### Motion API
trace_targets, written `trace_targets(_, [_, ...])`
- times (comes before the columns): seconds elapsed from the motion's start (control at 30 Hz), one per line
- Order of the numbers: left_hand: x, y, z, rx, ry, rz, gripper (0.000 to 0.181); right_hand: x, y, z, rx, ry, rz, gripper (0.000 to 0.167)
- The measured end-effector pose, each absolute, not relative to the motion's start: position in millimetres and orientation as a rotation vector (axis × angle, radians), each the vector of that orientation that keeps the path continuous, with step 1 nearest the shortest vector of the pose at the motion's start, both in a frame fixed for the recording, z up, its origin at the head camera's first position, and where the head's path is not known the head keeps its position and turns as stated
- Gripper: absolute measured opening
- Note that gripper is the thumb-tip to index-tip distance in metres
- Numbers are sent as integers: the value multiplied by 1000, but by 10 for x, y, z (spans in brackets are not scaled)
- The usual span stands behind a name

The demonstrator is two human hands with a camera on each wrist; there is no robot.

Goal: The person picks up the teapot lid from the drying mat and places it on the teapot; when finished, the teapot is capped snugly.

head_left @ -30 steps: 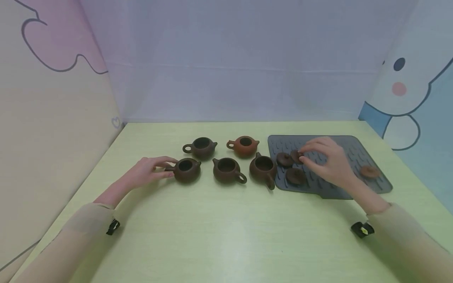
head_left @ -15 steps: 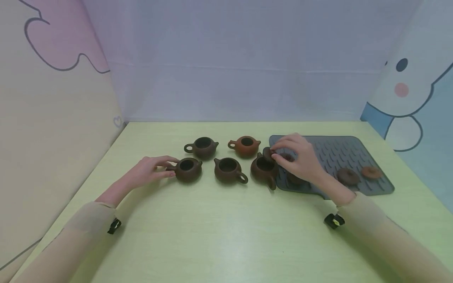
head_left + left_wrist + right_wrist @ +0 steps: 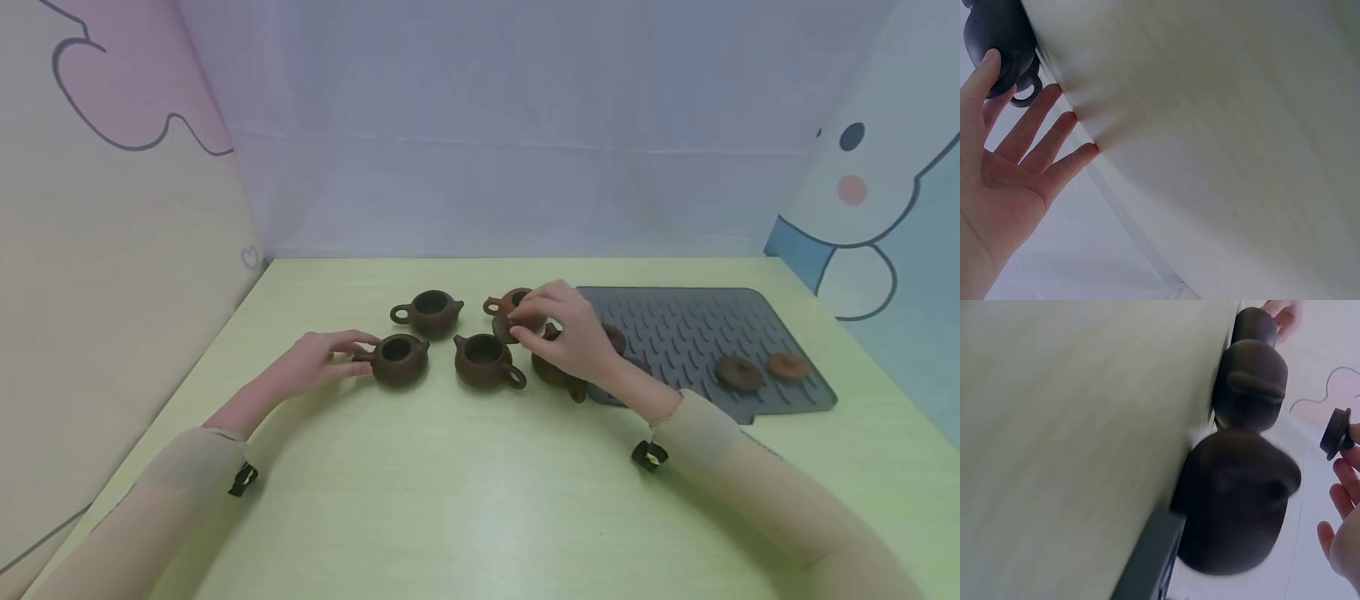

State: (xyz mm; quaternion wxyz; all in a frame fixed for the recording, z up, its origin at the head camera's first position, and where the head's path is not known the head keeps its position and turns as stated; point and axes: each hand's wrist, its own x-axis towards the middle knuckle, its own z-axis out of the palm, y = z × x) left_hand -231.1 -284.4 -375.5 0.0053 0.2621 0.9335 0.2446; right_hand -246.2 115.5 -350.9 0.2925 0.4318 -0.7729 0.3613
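My left hand [image 3: 307,367] pinches the handle of a dark brown clay teapot [image 3: 405,373] at the left front; the left wrist view shows thumb and forefinger on the handle of this teapot [image 3: 997,28], other fingers spread. Between the thumb and fingers of my right hand [image 3: 568,329] is a small dark lid [image 3: 505,329], held in the air by its knob. It hangs near the middle front teapot [image 3: 480,371] and partly covers the reddish teapot [image 3: 512,302] behind. In the right wrist view the lid [image 3: 1336,432] is tilted. All visible pot mouths are uncovered.
Another dark teapot [image 3: 431,312] stands at the back left. Under my right hand, the rightmost teapot [image 3: 553,373] is partly hidden. A grey ridged mat [image 3: 675,317] carries a dark lid [image 3: 738,373], a reddish lid [image 3: 787,365] and others half covered by my wrist.
My right hand has lifted a dark lid off the mat and carried it left, past the rightmost teapot. My left hand has stayed at its teapot's handle.
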Motion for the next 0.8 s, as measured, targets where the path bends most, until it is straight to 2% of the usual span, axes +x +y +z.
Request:
trace_targets(0.2, [-2316,-2840,-3759,831,2923,768,42,-2468,874,-3524,1175,-2099,1004,10])
trace_targets(0.8, [-2308,-2840,-3756,841,2935,767,40,-2518,152,-3526,1182,-2293,907,13])
